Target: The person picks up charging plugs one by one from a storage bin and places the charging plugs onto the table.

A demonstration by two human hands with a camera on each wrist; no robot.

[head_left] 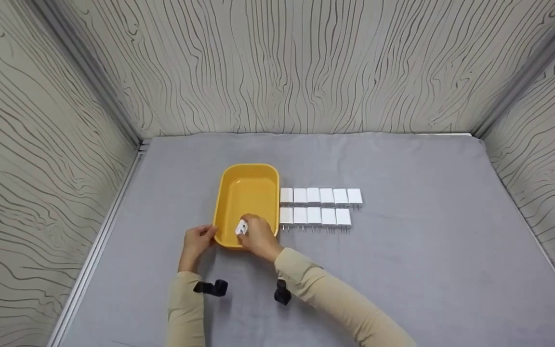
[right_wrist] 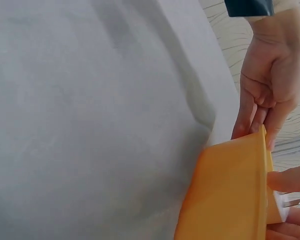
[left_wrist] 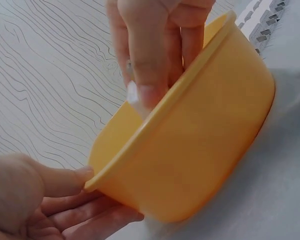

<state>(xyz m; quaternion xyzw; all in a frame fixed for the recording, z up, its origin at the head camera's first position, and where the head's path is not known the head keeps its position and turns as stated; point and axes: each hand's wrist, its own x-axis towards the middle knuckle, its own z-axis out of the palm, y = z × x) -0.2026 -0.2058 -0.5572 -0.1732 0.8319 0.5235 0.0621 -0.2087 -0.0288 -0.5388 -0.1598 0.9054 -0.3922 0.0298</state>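
A yellow plastic basin (head_left: 248,193) stands on the grey cloth, left of the middle in the head view. My left hand (head_left: 195,243) pinches its near left rim, with the thumb on the rim and the fingers against the outer wall in the left wrist view. My right hand (head_left: 260,237) holds a white plug-in charger (head_left: 241,227) inside the basin's near end. Metal prongs stick out of this charger (right_wrist: 277,210) in the right wrist view. Fingers and the basin wall hide part of it.
To the basin's right, white chargers lie side by side in a back row (head_left: 313,195) and a front row (head_left: 314,216), several in each, prongs toward me. Grey cloth (head_left: 427,241) covers the table. Wood-patterned panels (head_left: 277,67) enclose it at the back and sides.
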